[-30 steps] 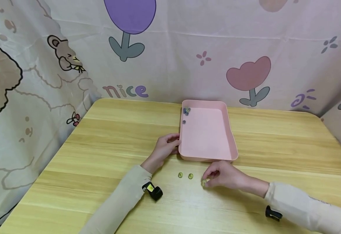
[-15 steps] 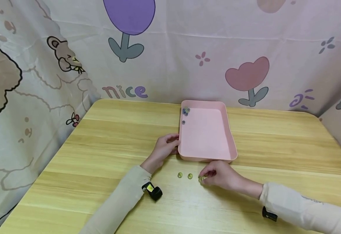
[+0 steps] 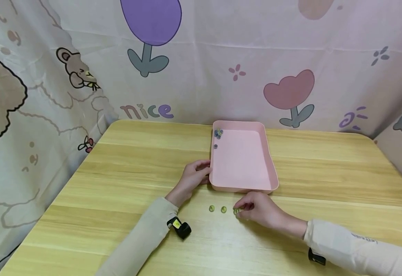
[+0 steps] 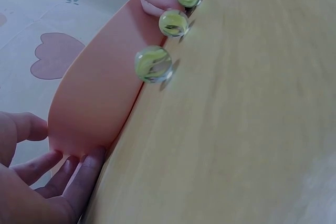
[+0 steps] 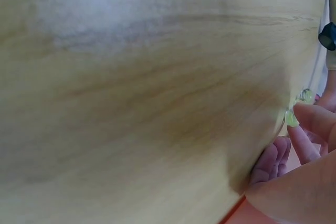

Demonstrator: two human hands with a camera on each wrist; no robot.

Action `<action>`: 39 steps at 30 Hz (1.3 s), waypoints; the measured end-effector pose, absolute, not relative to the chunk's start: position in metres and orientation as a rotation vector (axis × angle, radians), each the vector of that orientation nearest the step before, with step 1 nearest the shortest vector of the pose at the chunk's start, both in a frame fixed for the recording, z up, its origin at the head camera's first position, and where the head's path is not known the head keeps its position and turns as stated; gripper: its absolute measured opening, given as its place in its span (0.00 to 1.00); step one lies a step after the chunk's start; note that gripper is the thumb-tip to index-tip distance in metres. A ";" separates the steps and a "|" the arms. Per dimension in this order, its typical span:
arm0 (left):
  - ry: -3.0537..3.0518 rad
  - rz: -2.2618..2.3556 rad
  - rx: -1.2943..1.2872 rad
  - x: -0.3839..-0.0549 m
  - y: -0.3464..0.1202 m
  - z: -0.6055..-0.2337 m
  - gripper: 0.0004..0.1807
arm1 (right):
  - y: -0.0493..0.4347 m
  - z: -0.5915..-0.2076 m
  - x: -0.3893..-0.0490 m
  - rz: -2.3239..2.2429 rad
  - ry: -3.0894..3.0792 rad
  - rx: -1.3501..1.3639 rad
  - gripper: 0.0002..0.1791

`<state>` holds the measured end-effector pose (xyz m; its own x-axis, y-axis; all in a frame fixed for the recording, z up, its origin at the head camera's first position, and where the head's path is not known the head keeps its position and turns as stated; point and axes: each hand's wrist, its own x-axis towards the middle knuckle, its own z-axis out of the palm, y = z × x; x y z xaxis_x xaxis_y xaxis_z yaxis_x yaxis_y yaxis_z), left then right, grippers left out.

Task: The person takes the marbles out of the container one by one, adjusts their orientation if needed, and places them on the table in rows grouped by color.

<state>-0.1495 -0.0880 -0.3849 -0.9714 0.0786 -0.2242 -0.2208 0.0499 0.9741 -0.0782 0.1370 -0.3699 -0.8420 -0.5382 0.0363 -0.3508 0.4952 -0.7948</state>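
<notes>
My right hand pinches a clear glass marble with a yellow-green swirl between thumb and forefinger, low over the table. To its left, a second marble and a third marble of the same kind lie on the wood, making a row along the tray's front side. A shallow pink tray stands behind them. Against its left wall, near the front corner, rest the fingertips of my left hand; in the left wrist view its fingers are spread on the outer wall.
Inside the tray, a cluster of small bluish marbles sits in the far left corner, with one single marble just nearer. The wooden table reaches back to a printed cloth backdrop, which also covers both sides.
My right hand has shifted left with its marble, bringing it closer into line with the other two. My left hand has stayed at the tray. The head view has tipped slightly.
</notes>
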 end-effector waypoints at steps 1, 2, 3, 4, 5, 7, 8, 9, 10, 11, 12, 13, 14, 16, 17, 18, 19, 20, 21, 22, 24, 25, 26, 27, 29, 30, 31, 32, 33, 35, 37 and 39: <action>2.105 2.024 -0.145 -0.149 -0.088 -0.385 0.20 | 0.137 -0.370 -0.078 -1.265 2.522 -0.760 0.08; 2.104 2.025 -0.146 -0.149 -0.088 -0.385 0.20 | 0.137 -0.370 -0.078 -1.265 2.521 -0.754 0.08; 2.101 2.029 -0.144 -0.149 -0.088 -0.386 0.20 | 0.138 -0.371 -0.078 -1.267 2.518 -0.752 0.09; 2.099 2.031 -0.143 -0.149 -0.088 -0.386 0.20 | 0.138 -0.371 -0.078 -1.268 2.516 -0.749 0.09; 2.098 2.032 -0.141 -0.149 -0.088 -0.386 0.20 | 0.138 -0.371 -0.078 -1.270 2.514 -0.745 0.09; 2.096 2.034 -0.142 -0.149 -0.088 -0.385 0.20 | 0.138 -0.371 -0.078 -1.270 2.508 -0.736 0.10; 2.096 2.032 -0.143 -0.149 -0.088 -0.385 0.20 | 0.138 -0.371 -0.078 -1.270 2.504 -0.732 0.10; 2.096 2.032 -0.141 -0.149 -0.088 -0.385 0.20 | 0.139 -0.371 -0.078 -1.268 2.504 -0.728 0.11; 2.098 2.030 -0.141 -0.149 -0.088 -0.385 0.20 | 0.139 -0.371 -0.078 -1.265 2.504 -0.725 0.11; 2.098 2.029 -0.139 -0.149 -0.088 -0.385 0.20 | 0.139 -0.371 -0.078 -1.263 2.503 -0.722 0.11; 2.097 2.030 -0.139 -0.149 -0.088 -0.385 0.20 | 0.139 -0.371 -0.079 -1.262 2.503 -0.720 0.12; 2.096 2.031 -0.139 -0.149 -0.088 -0.385 0.20 | 0.138 -0.370 -0.079 -1.262 2.504 -0.718 0.12; 2.100 2.030 -0.139 -0.149 -0.088 -0.385 0.20 | 0.139 -0.370 -0.079 -1.262 2.505 -0.718 0.12; 2.104 2.029 -0.142 -0.149 -0.088 -0.385 0.20 | 0.139 -0.370 -0.079 -1.259 2.506 -0.717 0.13; 2.104 2.029 -0.142 -0.150 -0.088 -0.385 0.20 | 0.139 -0.370 -0.079 -1.257 2.506 -0.715 0.13; 2.105 2.028 -0.142 -0.150 -0.088 -0.384 0.20 | 0.139 -0.370 -0.079 -1.252 2.509 -0.714 0.14; 2.105 2.027 -0.144 -0.150 -0.088 -0.384 0.20 | 0.140 -0.369 -0.080 -1.245 2.509 -0.711 0.14; 2.105 2.024 -0.146 -0.150 -0.088 -0.384 0.20 | 0.140 -0.369 -0.080 -1.236 2.510 -0.707 0.14; 2.103 2.024 -0.145 -0.150 -0.088 -0.384 0.20 | 0.141 -0.368 -0.080 -1.226 2.508 -0.705 0.15; 2.104 2.022 -0.146 -0.150 -0.087 -0.384 0.20 | 0.142 -0.368 -0.080 -1.214 2.508 -0.704 0.15; 2.105 2.021 -0.147 -0.150 -0.087 -0.384 0.20 | 0.144 -0.366 -0.079 -1.190 2.505 -0.701 0.16; 2.104 2.023 -0.148 -0.150 -0.087 -0.384 0.20 | 0.145 -0.365 -0.079 -1.180 2.501 -0.696 0.17; 2.105 2.024 -0.147 -0.149 -0.087 -0.384 0.20 | 0.146 -0.364 -0.079 -1.172 2.498 -0.692 0.18; 2.105 2.024 -0.148 -0.149 -0.087 -0.384 0.20 | 0.147 -0.363 -0.078 -1.168 2.490 -0.685 0.18; 2.105 2.029 -0.144 -0.149 -0.088 -0.384 0.20 | 0.149 -0.362 -0.077 -1.172 2.474 -0.655 0.20; 2.104 2.030 -0.142 -0.149 -0.088 -0.384 0.20 | 0.150 -0.362 -0.077 -1.181 2.463 -0.637 0.21; 2.104 2.029 -0.138 -0.149 -0.088 -0.384 0.20 | 0.152 -0.361 -0.076 -1.192 2.452 -0.618 0.21; 2.104 2.027 -0.138 -0.149 -0.088 -0.384 0.20 | 0.153 -0.361 -0.075 -1.201 2.439 -0.601 0.22; 2.102 2.026 -0.137 -0.149 -0.088 -0.384 0.20 | 0.154 -0.360 -0.074 -1.211 2.427 -0.583 0.23; 2.104 2.023 -0.135 -0.149 -0.088 -0.384 0.20 | 0.156 -0.358 -0.072 -1.232 2.397 -0.555 0.24; 2.101 2.024 -0.141 -0.149 -0.088 -0.384 0.20 | 0.158 -0.357 -0.070 -1.248 2.370 -0.541 0.24; 2.099 2.027 -0.144 -0.148 -0.087 -0.384 0.20 | 0.159 -0.355 -0.068 -1.268 2.345 -0.543 0.23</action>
<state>-0.1483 -0.0873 -0.3841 -0.9711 0.0813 -0.2244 -0.2214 0.0442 0.9742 -0.0684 0.1593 -0.3549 -0.8367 -0.5192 -0.1742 -0.1385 0.5084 -0.8499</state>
